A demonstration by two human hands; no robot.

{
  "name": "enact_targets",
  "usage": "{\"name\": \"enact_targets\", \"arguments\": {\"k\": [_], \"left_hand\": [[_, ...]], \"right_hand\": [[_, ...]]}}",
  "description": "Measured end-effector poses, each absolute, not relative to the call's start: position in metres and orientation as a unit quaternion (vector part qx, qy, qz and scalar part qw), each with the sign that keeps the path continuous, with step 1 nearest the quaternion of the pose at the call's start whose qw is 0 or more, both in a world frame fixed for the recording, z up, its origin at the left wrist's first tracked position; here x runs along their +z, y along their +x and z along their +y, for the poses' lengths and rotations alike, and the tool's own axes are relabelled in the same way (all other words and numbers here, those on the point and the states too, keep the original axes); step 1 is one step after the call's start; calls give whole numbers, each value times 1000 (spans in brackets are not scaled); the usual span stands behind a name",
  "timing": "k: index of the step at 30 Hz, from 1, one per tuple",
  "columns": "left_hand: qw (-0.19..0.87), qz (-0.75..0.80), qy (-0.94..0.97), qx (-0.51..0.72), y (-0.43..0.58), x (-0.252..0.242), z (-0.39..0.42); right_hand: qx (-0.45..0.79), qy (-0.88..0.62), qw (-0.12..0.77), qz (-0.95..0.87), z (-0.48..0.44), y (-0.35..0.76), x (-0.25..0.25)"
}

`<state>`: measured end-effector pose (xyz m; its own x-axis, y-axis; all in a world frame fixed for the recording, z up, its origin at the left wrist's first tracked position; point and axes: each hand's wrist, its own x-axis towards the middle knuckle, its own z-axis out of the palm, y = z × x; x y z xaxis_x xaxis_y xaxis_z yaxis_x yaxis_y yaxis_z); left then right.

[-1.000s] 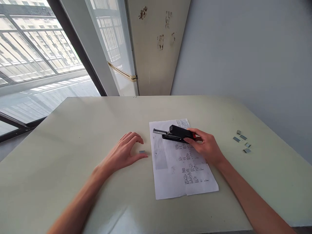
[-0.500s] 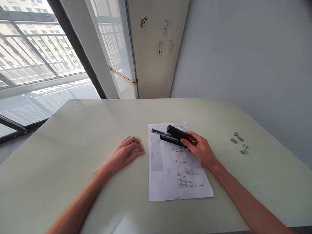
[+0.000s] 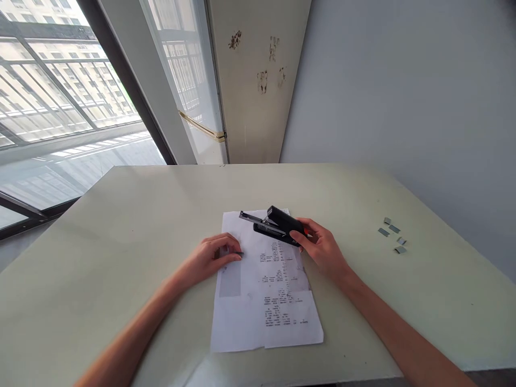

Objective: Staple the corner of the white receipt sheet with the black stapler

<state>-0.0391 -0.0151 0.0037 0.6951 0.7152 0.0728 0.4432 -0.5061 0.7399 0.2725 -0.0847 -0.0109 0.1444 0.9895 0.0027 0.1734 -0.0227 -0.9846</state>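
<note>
My right hand (image 3: 322,244) is closed around the rear of a black stapler (image 3: 288,223) with a red detail near its back end. The stapler's top arm is lifted, and its metal magazine points out to the left. Under it lies a printed sheet of paper (image 3: 250,322), flat on the table. A short grey strip of staples (image 3: 239,253) is pinched between the thumb and fingers of my left hand (image 3: 215,255). That hand rests over the sheet's left edge, just left of the stapler.
Several short staple strips (image 3: 394,229) lie scattered on the pale table (image 3: 121,242) at the right. Behind the table stands a fridge (image 3: 258,118) with a gold handle. A grey wall (image 3: 395,97) borders the right side, a window (image 3: 60,97) the left.
The paper has slid left and toward me, so its left edge now lies under my left hand. My right hand and the stapler have shifted slightly left.
</note>
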Motion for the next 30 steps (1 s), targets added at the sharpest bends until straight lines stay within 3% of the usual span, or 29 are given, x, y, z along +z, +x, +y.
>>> {"name": "enact_targets", "arguments": {"k": [8,20,30], "left_hand": [[371,457,765,262,-55,5,-2],[357,449,789,219,-49,7,-8],[324,489,780,217,-61,6,0]], "right_hand": [[374,-596,517,-487,-83,303,-8],[311,-689,417,-505,-128,347,-10],[294,-661,369,-584,-136,353,-22]]}}
